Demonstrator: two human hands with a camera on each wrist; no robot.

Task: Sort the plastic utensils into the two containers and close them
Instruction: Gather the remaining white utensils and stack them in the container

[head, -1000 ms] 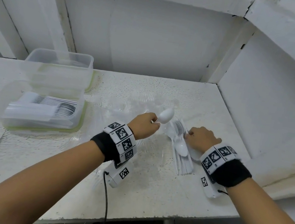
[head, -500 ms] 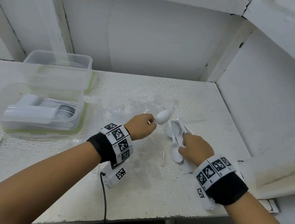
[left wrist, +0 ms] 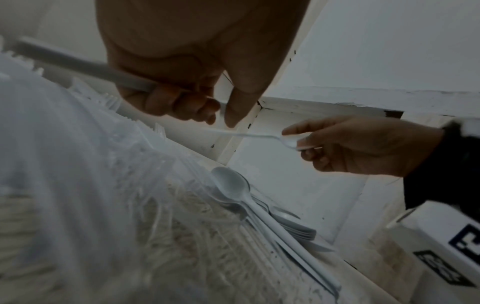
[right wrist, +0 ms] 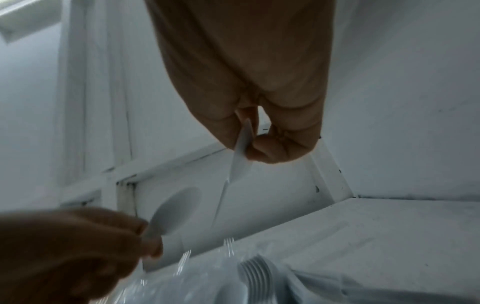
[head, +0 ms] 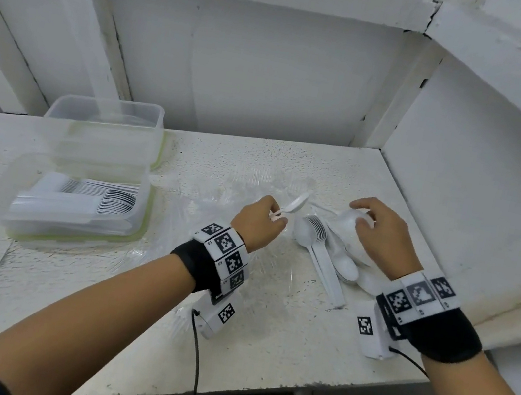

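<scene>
Gripping smooth, perhaps glossy, white spoon (head: 294,205)

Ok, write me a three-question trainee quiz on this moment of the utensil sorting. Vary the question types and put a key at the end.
1. True or false: the left hand holds a white spoon by its handle.
2. Multiple choice: the container with utensils stands where?
A. At the shelf's left, in front of the empty container
B. Under the right hand
C. On the floor
3. Fill in: the loose white spoons lie on the shelf between the two ____.

Key: 1 true; 2 A; 3 hands. The right hand pinches another spoon by its bowl.
</scene>
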